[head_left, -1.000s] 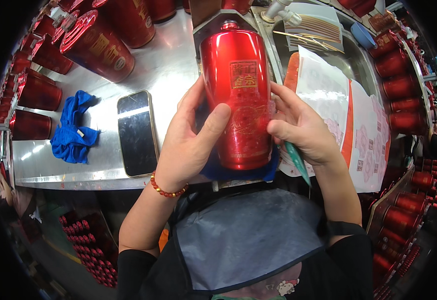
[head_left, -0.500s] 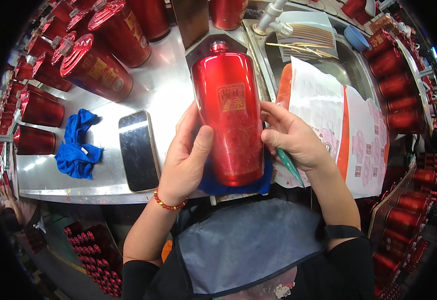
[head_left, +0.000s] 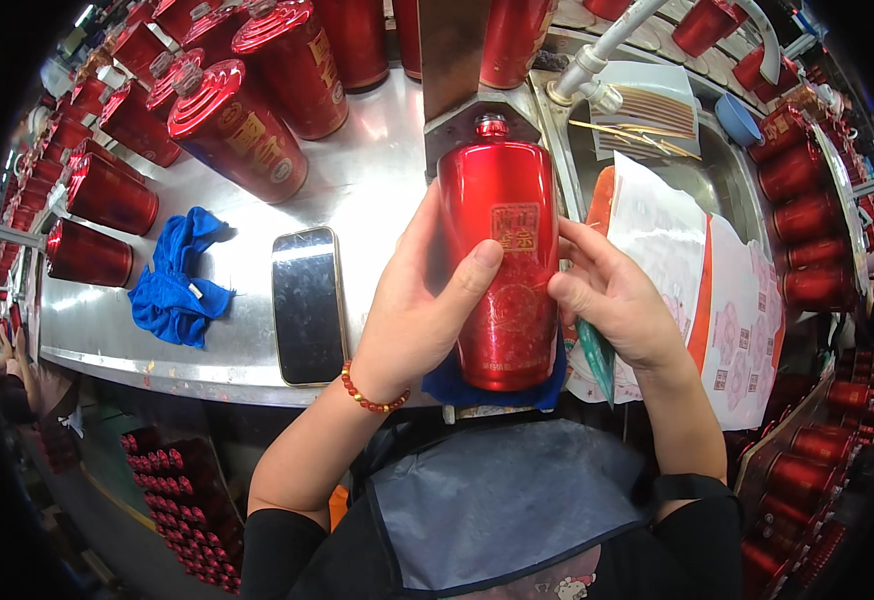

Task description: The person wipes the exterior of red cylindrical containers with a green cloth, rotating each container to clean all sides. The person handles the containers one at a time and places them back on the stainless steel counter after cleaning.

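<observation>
A glossy red bottle (head_left: 502, 190) with a gold square emblem on its front leans back, neck away from me, between my hands. My left hand (head_left: 415, 300) closes on its left side, the thumb lying across the front below the emblem. On the other side, my right hand (head_left: 625, 305) presses thumb and fingers near the bottle's edge. A green tapered tool (head_left: 597, 365) is tucked in that hand, pointing down toward me; its upper part is hidden. Under the bottle's base lies a folded blue cloth (head_left: 447, 388). Printed transfer sheets (head_left: 662, 240) lie beside my right hand.
Left of my hands are a phone (head_left: 310, 310) and a crumpled blue cloth (head_left: 179, 285) on the metal table (head_left: 87, 325). Several red bottles (head_left: 242, 135) stand at the far left. At the far right are a sink (head_left: 702, 180), thin sticks (head_left: 637, 138) and a blue bowl (head_left: 737, 120).
The whole view has shifted, so most things sit farther right. My left thumb has moved from the bottle's side onto its front. Both hands keep hold of the bottle.
</observation>
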The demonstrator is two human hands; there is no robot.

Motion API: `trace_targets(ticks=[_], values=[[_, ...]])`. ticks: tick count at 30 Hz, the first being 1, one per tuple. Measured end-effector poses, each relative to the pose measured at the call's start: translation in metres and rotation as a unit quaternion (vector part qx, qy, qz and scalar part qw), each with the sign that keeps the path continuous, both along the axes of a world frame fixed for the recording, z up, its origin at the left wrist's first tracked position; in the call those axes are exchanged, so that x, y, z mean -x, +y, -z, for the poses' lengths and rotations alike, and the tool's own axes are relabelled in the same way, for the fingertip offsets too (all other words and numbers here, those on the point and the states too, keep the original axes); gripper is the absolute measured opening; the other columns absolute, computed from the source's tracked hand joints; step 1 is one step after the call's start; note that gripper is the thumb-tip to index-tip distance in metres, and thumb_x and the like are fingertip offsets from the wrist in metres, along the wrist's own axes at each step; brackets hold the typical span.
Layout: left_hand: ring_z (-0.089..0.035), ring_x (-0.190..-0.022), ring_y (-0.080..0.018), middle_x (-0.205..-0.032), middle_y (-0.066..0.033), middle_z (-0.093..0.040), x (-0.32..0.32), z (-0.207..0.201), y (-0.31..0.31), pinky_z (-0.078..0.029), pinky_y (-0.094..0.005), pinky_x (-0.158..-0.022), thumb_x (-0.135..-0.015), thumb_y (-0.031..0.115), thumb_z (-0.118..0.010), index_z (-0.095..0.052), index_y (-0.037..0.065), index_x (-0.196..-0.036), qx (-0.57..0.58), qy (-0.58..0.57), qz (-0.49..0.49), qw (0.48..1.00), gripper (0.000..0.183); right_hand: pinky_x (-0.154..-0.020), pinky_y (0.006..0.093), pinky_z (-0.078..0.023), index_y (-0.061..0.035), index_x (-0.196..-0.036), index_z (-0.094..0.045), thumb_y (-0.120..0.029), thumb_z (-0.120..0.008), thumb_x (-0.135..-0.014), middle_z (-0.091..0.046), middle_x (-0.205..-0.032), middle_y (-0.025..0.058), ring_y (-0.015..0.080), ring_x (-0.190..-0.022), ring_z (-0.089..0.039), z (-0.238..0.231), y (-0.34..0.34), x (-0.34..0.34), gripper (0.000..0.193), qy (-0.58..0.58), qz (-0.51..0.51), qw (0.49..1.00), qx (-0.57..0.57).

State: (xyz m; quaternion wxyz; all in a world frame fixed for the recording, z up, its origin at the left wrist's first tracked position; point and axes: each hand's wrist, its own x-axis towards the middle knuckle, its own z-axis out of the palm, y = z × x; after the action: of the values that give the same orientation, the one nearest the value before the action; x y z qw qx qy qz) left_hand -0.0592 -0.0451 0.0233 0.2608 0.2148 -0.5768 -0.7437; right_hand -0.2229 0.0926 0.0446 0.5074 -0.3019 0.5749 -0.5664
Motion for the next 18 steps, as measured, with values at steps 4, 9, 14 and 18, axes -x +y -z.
trace_targets(ticks=[4, 9, 14, 18], values=[[-0.033, -0.149, -0.0307, -0.160, -0.0236, -0.033, -0.017, 0.021, -0.007, -0.027, -0.0417, -0.121, -0.096, 0.034, -0.072, -0.023, -0.006, -0.158, 0.031, -0.025, -0.002, 0.999, 0.088, -0.080, 0.0229, -0.052, 0.0023, -0.144, -0.051, -0.032, -0.060, -0.105, -0.068, -0.111, 0.0068, 0.0077, -0.094, -0.064, 0.005, 0.007, 0.036, 0.053, 0.016, 0.045, 0.999, -0.025], [-0.013, -0.155, -0.0437, -0.166, -0.0296, -0.012, -0.042, 0.025, -0.004, -0.014, -0.0509, -0.124, -0.064, 0.064, -0.089, -0.003, -0.004, -0.161, 0.367, -0.059, 0.097, 0.923, 0.146, -0.080, 0.0250, -0.054, -0.0008, -0.127, -0.064, -0.021, -0.066, -0.099, -0.072, -0.104, 0.0069, 0.0104, -0.090, -0.067, -0.038, 0.004, 0.018, 0.034, 0.110, 0.071, 0.991, 0.039], [-0.020, -0.152, -0.0467, -0.164, -0.0305, -0.017, -0.042, 0.022, 0.013, -0.021, -0.0508, -0.122, -0.060, 0.044, -0.097, -0.006, -0.003, -0.161, 0.412, -0.124, 0.054, 0.901, 0.145, -0.072, 0.0237, -0.050, -0.0030, -0.104, -0.075, -0.008, -0.076, -0.083, -0.072, -0.091, 0.0031, 0.0080, -0.084, -0.065, -0.069, -0.032, -0.002, 0.022, 0.454, -0.118, 0.877, 0.105], [-0.025, -0.150, -0.0463, -0.162, -0.0271, -0.027, -0.037, 0.026, 0.018, -0.022, -0.0516, -0.122, -0.063, 0.035, -0.096, -0.012, -0.003, -0.161, 0.428, -0.107, 0.014, 0.897, 0.134, -0.064, 0.0252, -0.050, -0.0030, -0.107, -0.075, -0.009, -0.076, -0.083, -0.072, -0.086, 0.0010, 0.0076, -0.071, -0.064, -0.087, -0.059, 0.021, 0.024, 0.534, -0.026, 0.837, 0.118]])
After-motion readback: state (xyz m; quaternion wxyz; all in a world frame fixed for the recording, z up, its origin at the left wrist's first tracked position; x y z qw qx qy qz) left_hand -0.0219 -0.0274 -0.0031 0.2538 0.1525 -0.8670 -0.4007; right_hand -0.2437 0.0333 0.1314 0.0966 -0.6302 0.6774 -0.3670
